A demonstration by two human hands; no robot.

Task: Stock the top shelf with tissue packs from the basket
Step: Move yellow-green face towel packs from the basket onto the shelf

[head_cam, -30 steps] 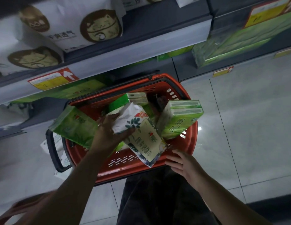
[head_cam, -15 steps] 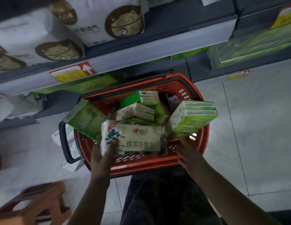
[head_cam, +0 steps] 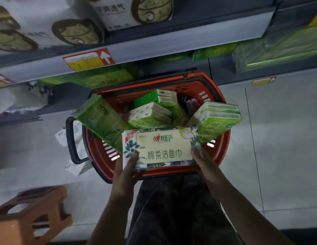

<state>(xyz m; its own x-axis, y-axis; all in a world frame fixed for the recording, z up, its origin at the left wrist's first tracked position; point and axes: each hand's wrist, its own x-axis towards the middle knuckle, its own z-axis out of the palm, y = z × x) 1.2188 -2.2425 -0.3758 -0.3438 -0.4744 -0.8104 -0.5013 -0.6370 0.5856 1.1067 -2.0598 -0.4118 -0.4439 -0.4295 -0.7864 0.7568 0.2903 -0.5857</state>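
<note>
A cream and white tissue pack with leaf print (head_cam: 163,149) is held flat above the near rim of the red basket (head_cam: 223,152). My left hand (head_cam: 126,167) grips its left end, thumb on top. At the right end my right hand (head_cam: 202,161) grips it with the thumb on the front face. Several green tissue packs fill the basket: one leans over the left rim (head_cam: 99,121), another sticks out at the right (head_cam: 218,119), others lie in the middle (head_cam: 154,110).
Shelves rise behind the basket; one edge carries a red and yellow price tag (head_cam: 87,59), with white cat-print packs (head_cam: 74,30) above. White packs (head_cam: 76,152) lie on the floor left of the basket. An orange stool (head_cam: 28,216) stands at lower left.
The leaf-print pack has come up out of the basket and turned level and face up. My right hand moved from the basket rim onto the pack's right end.
</note>
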